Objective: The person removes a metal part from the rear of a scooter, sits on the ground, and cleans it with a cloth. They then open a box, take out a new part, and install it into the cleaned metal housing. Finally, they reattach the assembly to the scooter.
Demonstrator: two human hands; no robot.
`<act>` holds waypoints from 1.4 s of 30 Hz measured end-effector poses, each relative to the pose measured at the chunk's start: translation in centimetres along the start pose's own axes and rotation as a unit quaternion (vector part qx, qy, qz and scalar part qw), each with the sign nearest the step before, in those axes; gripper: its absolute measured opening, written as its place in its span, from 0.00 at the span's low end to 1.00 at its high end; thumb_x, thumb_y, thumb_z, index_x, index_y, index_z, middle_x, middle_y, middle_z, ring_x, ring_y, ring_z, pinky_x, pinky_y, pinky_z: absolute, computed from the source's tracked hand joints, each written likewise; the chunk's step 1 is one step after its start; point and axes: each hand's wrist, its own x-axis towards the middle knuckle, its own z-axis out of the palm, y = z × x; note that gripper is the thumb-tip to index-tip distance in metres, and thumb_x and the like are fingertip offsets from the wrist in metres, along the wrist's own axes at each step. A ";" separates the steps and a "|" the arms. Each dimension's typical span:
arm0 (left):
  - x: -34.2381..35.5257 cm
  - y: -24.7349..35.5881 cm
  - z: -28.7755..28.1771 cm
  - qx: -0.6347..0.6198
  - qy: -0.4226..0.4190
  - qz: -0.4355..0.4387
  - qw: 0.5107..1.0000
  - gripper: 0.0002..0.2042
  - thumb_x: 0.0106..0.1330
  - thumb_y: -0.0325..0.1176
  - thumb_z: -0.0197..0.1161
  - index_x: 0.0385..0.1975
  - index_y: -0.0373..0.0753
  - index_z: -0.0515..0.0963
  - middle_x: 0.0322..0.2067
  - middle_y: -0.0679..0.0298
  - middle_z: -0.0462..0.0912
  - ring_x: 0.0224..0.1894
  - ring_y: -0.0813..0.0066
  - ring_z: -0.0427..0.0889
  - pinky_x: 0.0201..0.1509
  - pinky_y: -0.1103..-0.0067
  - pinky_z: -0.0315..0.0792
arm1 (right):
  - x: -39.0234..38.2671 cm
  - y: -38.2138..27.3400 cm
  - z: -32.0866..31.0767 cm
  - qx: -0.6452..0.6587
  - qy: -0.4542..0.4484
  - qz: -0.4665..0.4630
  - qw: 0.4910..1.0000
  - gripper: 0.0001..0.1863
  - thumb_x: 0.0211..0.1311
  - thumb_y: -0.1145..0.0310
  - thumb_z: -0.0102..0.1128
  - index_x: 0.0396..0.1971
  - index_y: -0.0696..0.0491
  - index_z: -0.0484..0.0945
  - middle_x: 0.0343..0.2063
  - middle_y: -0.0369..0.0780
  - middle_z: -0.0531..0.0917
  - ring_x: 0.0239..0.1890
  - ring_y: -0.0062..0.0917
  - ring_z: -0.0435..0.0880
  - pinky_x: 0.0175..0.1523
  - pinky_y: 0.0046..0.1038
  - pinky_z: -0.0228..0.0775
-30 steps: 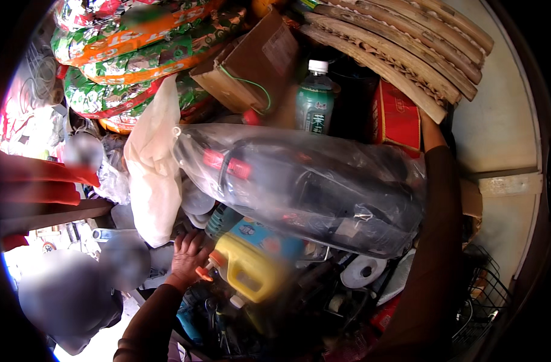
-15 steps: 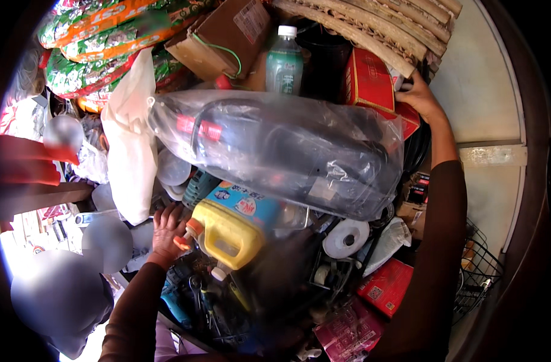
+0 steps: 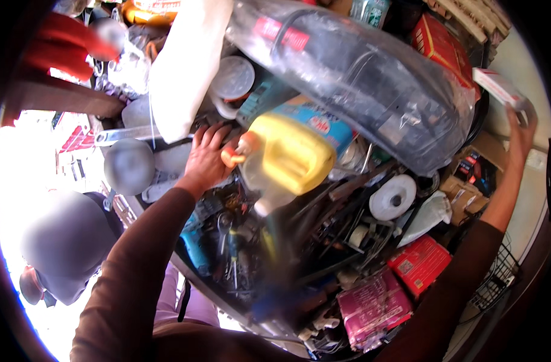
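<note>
My right hand point(image 3: 520, 130) is at the far right, raised beside the pale wall panel. Its fingers pinch the near end of a slim white box point(image 3: 497, 86) with reddish markings. A red box point(image 3: 442, 48) lies just left of it, partly under a long dark item in a clear plastic bag point(image 3: 372, 78). My left hand point(image 3: 208, 158) rests with fingers spread on the cluttered surface. Next to its fingertips is the orange cap of a yellow jug point(image 3: 293, 157) with a blue label, which lies tilted.
A white roll point(image 3: 392, 197), a red box point(image 3: 419, 265) and a magenta box point(image 3: 375, 311) lie among tools. A blue-handled tool point(image 3: 195, 250) lies near my left forearm. At right is a black wire basket point(image 3: 497, 271). A white plastic bag point(image 3: 188, 66) hangs at upper left.
My right hand has come away from beside the red box, outward to the right, with the slim white box in it. The view has shifted; my left hand remains by the jug.
</note>
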 end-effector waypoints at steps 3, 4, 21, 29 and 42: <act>-0.2 -0.2 0.6 -0.009 0.024 0.009 1.000 0.20 0.55 0.41 0.55 0.47 0.39 0.74 0.54 0.57 0.69 0.62 0.58 0.61 0.67 0.60 0.51 | -4.2 -2.1 -4.2 0.219 0.069 0.047 0.972 0.26 0.58 0.74 0.61 0.54 0.63 0.62 0.50 0.50 0.71 0.55 0.39 0.73 0.66 0.38 0.63; 0.2 0.0 0.7 -0.021 0.039 0.013 0.999 0.20 0.56 0.41 0.55 0.47 0.39 0.74 0.54 0.57 0.69 0.62 0.59 0.61 0.67 0.61 0.50 | -4.7 -1.6 -7.5 0.330 0.045 0.104 0.937 0.24 0.59 0.78 0.56 0.54 0.66 0.59 0.52 0.56 0.67 0.59 0.45 0.67 0.70 0.44 0.58; -8.2 2.4 -8.9 -0.343 0.010 0.072 0.936 0.19 0.60 0.38 0.58 0.48 0.35 0.75 0.48 0.49 0.74 0.53 0.54 0.71 0.59 0.66 0.66 | -56.9 -39.2 6.2 0.485 -0.074 0.469 0.734 0.38 0.53 0.59 0.65 0.60 0.56 0.58 0.56 0.45 0.68 0.62 0.34 0.66 0.68 0.39 0.54; -36.8 -4.0 -17.0 -0.780 -0.296 -0.383 0.397 0.25 0.65 0.41 0.59 0.54 0.26 0.68 0.49 0.53 0.76 0.51 0.69 0.77 0.57 0.74 0.70 | -59.6 -48.2 9.5 0.532 -0.385 0.400 0.639 0.49 0.41 0.70 0.72 0.64 0.55 0.52 0.58 0.44 0.63 0.60 0.32 0.66 0.63 0.37 0.62; -57.2 -14.3 -21.1 -0.800 0.037 -0.468 0.373 0.25 0.58 0.44 0.68 0.46 0.28 0.74 0.38 0.60 0.82 0.37 0.75 0.82 0.43 0.79 0.77 | -53.0 -43.2 29.7 0.492 -0.161 0.598 0.612 0.18 0.65 0.61 0.57 0.45 0.59 0.68 0.42 0.46 0.77 0.39 0.34 0.80 0.44 0.36 0.79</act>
